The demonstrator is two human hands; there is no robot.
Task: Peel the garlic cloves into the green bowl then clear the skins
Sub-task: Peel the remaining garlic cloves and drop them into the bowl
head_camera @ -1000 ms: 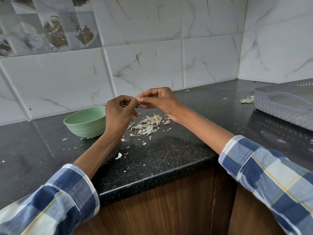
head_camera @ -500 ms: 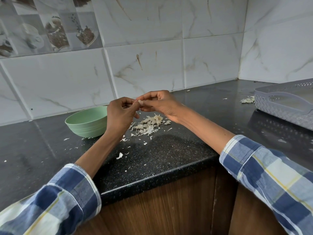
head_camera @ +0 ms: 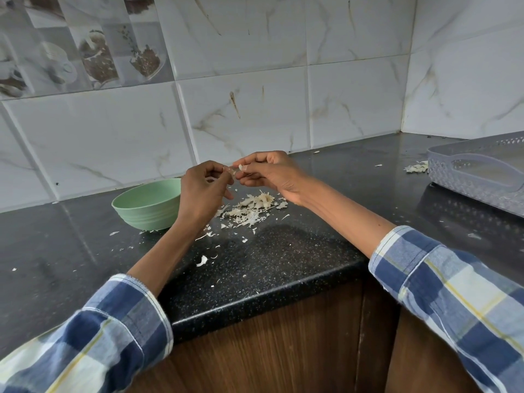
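Observation:
Both hands meet above the black counter (head_camera: 283,259). My right hand (head_camera: 272,173) pinches a small pale garlic clove (head_camera: 241,167) between thumb and fingers. My left hand (head_camera: 202,191) pinches a thin strip of skin (head_camera: 232,172) that hangs off the clove. The green bowl (head_camera: 144,204) stands just left of my left hand; its inside is hidden from here. A heap of garlic skins (head_camera: 252,208) lies on the counter under the hands.
A grey perforated tray (head_camera: 476,174) sits at the right, with a small clump of skins (head_camera: 416,167) beside it. Loose skin flakes (head_camera: 202,260) are scattered toward the counter's front edge. Tiled walls close the back and right corner.
The hands have stayed together over the skin heap, shifting only slightly. A strip of skin now shows between the two hands.

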